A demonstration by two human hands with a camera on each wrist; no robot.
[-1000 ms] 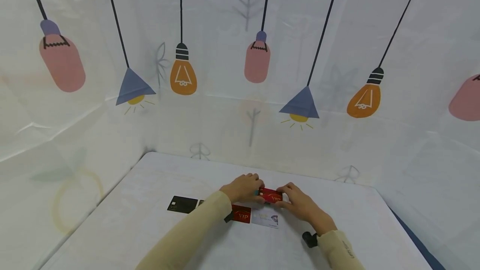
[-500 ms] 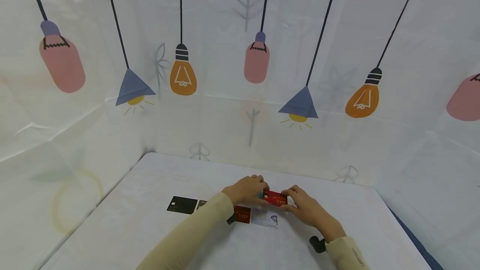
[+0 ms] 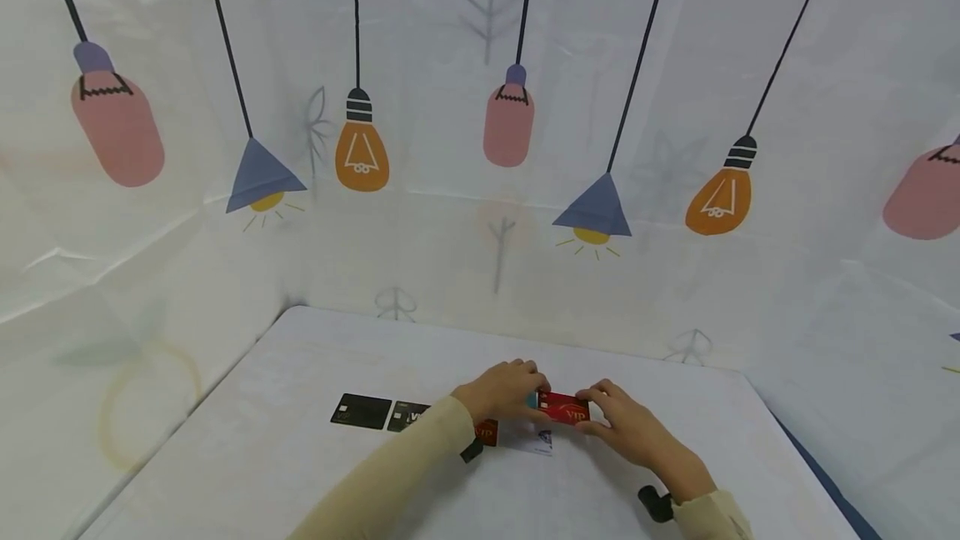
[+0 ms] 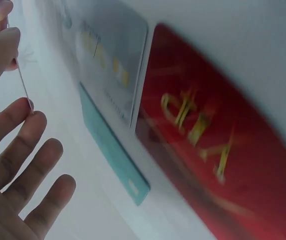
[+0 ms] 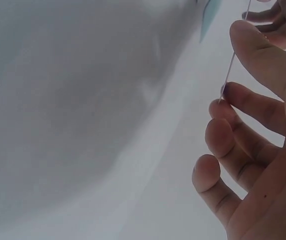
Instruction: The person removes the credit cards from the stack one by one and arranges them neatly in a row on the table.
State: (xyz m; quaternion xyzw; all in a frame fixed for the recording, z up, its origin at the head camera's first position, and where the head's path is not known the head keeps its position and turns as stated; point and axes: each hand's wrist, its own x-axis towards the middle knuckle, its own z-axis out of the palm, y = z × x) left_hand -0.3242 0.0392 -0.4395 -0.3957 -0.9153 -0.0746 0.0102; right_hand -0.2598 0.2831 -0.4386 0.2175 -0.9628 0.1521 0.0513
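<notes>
A red VIP card (image 3: 566,408) sits between the two hands, its printed face turned up toward the head camera. The left hand (image 3: 504,390) pinches its left end between thumb and fingers; the right hand (image 3: 626,423) pinches its right end the same way. Both wrist views catch this card edge-on as a thin line running between thumb and fingertips, raised above the white table (image 3: 360,482), while the remaining fingers of each hand are spread apart from it.

Near and left of the held card, a silver card (image 3: 525,437) lies flat, partly covered by the left hand. Just left of that is a second red card with gold VIP lettering (image 4: 198,130), partly behind the left wrist in the head view. A teal card (image 4: 112,142) lies on the far side of the silver one; only a sliver shows by the left fingers from above. Farther left, beyond the left sleeve (image 3: 397,465), come a black card with white lettering (image 3: 408,414), partly hidden, and at the far left end of the row a plain-looking black card with a chip (image 3: 362,412).
</notes>
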